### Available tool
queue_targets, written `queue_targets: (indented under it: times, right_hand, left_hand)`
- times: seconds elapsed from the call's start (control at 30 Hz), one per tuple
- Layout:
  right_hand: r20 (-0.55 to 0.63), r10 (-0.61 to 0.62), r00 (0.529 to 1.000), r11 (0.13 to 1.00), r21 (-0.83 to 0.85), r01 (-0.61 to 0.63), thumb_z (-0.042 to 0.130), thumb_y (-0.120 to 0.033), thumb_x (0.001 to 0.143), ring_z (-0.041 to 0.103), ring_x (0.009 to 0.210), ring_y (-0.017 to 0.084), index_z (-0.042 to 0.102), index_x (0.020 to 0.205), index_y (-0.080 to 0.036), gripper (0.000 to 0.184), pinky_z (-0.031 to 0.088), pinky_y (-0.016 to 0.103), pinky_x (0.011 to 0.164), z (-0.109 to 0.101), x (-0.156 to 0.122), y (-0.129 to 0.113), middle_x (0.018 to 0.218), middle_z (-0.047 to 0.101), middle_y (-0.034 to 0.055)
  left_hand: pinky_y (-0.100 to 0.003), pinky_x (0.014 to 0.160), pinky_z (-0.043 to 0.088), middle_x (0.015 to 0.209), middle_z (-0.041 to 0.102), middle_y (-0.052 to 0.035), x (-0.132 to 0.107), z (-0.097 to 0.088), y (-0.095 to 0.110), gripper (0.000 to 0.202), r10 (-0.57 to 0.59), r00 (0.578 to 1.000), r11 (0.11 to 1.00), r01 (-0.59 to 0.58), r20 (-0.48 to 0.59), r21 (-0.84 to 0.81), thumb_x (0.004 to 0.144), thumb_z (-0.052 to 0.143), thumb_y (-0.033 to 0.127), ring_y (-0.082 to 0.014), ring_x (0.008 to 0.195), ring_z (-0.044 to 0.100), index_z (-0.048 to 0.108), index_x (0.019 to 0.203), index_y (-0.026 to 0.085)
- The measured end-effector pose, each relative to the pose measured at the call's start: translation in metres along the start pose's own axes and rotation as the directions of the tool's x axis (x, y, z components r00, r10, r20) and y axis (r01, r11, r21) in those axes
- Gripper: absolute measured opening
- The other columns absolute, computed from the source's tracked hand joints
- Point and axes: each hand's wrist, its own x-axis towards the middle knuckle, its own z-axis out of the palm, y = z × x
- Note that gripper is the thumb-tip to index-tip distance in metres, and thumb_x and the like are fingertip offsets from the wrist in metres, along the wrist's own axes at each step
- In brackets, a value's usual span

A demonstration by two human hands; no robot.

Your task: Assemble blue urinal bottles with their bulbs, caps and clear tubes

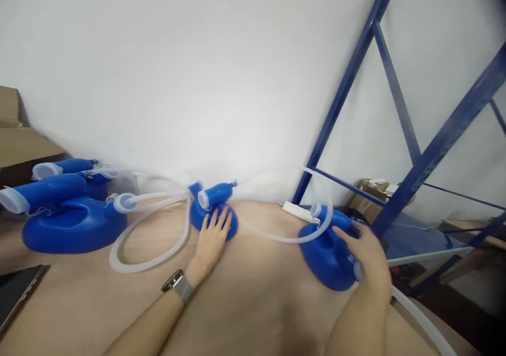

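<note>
My left hand [214,233] lies with its fingers spread on the middle blue urinal bottle [233,224], holding nothing. Resting on top of that bottle is a blue funnel piece [220,194] with a clear cap. At the right, my right hand [369,250] is closed at the side of another blue urinal bottle [326,258], by its neck and the end of its blue funnel piece [336,217]. Most of the right fingers are hidden behind the hand. A clear hose [290,238] loops between these two bottles.
More blue urinal bottles [75,229] with hoses crowd the left, before cardboard boxes [27,145]. A dark flat device [19,290] lies at the left edge. A white power strip [299,211] sits near the wall. Blue shelving [343,92] stands at the right.
</note>
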Motion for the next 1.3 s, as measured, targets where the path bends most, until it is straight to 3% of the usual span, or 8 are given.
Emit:
queue_targets:
  times: [0.13, 0.3, 0.5, 0.67, 0.83, 0.97, 1.07, 1.3]
  right_hand:
    - [0.207, 0.109, 0.972, 0.994, -0.054, -0.1, 0.081, -0.048, 0.068, 0.071, 0.106, 0.05, 0.076, 0.118, -0.021, 0.057, 0.051, 0.066, 0.088, 0.019, -0.001, -0.014, 0.109, 0.077, 0.024]
    - [0.398, -0.052, 0.916, 0.996, 0.09, 0.018, 0.082, -0.025, 0.063, 0.075, 0.102, 0.029, 0.075, 0.121, -0.027, 0.059, 0.057, 0.04, 0.086, 0.01, -0.014, -0.014, 0.105, 0.078, 0.0077]
    - [0.654, -0.179, 0.735, 0.953, 0.302, -0.037, 0.084, -0.037, 0.07, 0.075, 0.095, 0.028, 0.07, 0.127, -0.02, 0.061, 0.057, 0.04, 0.09, -0.025, -0.047, -0.026, 0.093, 0.075, 0.0058]
    - [0.572, -0.172, 0.802, 0.974, 0.221, 0.051, 0.075, -0.052, 0.083, 0.072, 0.1, 0.03, 0.065, 0.126, -0.024, 0.052, 0.055, 0.042, 0.092, -0.033, -0.057, -0.053, 0.103, 0.074, 0.0082]
    - [0.385, -0.382, 0.84, 0.917, 0.044, 0.397, 0.064, -0.027, 0.089, 0.059, 0.122, 0.034, 0.068, 0.124, -0.024, 0.036, 0.046, 0.045, 0.102, -0.012, -0.054, -0.09, 0.125, 0.065, 0.013]
    - [0.457, -0.551, 0.698, 0.819, 0.133, 0.559, 0.059, -0.021, 0.09, 0.062, 0.104, 0.028, 0.073, 0.103, -0.022, 0.019, 0.048, 0.04, 0.095, -0.005, -0.062, -0.118, 0.101, 0.07, 0.0076]
    - [0.451, -0.682, 0.576, 0.725, 0.313, 0.614, 0.058, -0.023, 0.092, 0.061, 0.117, 0.028, 0.075, 0.11, -0.023, 0.024, 0.045, 0.042, 0.104, -0.005, -0.068, -0.128, 0.117, 0.071, 0.0086]
    - [0.473, -0.397, 0.786, 0.89, -0.011, 0.456, 0.075, -0.039, 0.085, 0.016, 0.159, 0.038, 0.04, 0.16, -0.035, 0.083, 0.017, 0.061, 0.124, 0.01, -0.05, -0.11, 0.171, 0.029, 0.0095]
  left_hand:
    - [-0.068, 0.123, 0.026, 0.171, 0.028, -0.0192, 0.027, 0.029, 0.004, 0.067, -0.117, 0.992, 0.991, 0.12, 0.057, -0.053, 0.096, 0.034, 0.002, -0.0408, 0.159, 0.02, 0.04, 0.161, 0.015]
    - [-0.069, 0.125, 0.017, 0.173, 0.016, -0.0253, 0.061, 0.055, 0.007, 0.067, -0.157, 0.977, 0.977, 0.175, 0.145, -0.122, 0.092, 0.047, 0.0, -0.0444, 0.161, 0.004, 0.043, 0.158, 0.01]
    - [-0.061, 0.111, 0.047, 0.153, 0.053, -0.0123, 0.099, 0.062, -0.02, 0.045, -0.119, 0.958, 0.958, 0.18, 0.262, -0.221, 0.099, 0.069, 0.035, -0.0336, 0.136, 0.054, 0.059, 0.14, 0.02]
    - [-0.052, 0.099, 0.056, 0.139, 0.062, -0.0118, 0.118, 0.046, -0.039, 0.039, -0.064, 0.953, 0.928, 0.167, 0.297, -0.335, 0.1, 0.067, 0.036, -0.0287, 0.12, 0.064, 0.062, 0.134, 0.018]
    - [-0.06, 0.119, 0.037, 0.158, 0.048, -0.0159, 0.091, 0.024, 0.005, 0.047, 0.148, 0.965, 0.842, -0.008, 0.217, -0.54, 0.097, 0.069, 0.031, -0.0358, 0.145, 0.045, 0.059, 0.142, 0.02]
    - [-0.043, 0.117, 0.045, 0.157, 0.05, -0.0117, 0.059, 0.007, 0.062, 0.079, 0.364, 0.914, 0.666, -0.122, 0.178, -0.735, 0.07, 0.091, 0.037, -0.0335, 0.144, 0.048, 0.062, 0.143, 0.029]
    - [-0.038, 0.11, 0.05, 0.139, 0.064, -0.0092, 0.051, -0.001, 0.081, 0.051, 0.328, 0.934, 0.567, -0.075, 0.142, -0.82, 0.081, 0.082, 0.045, -0.0294, 0.128, 0.061, 0.072, 0.127, 0.026]
    - [-0.039, 0.08, 0.059, 0.099, 0.07, -0.0056, 0.08, 0.01, 0.058, 0.036, -0.085, 0.963, 0.399, 0.267, 0.255, -0.877, 0.105, 0.055, 0.045, -0.0195, 0.083, 0.068, 0.065, 0.122, 0.015]
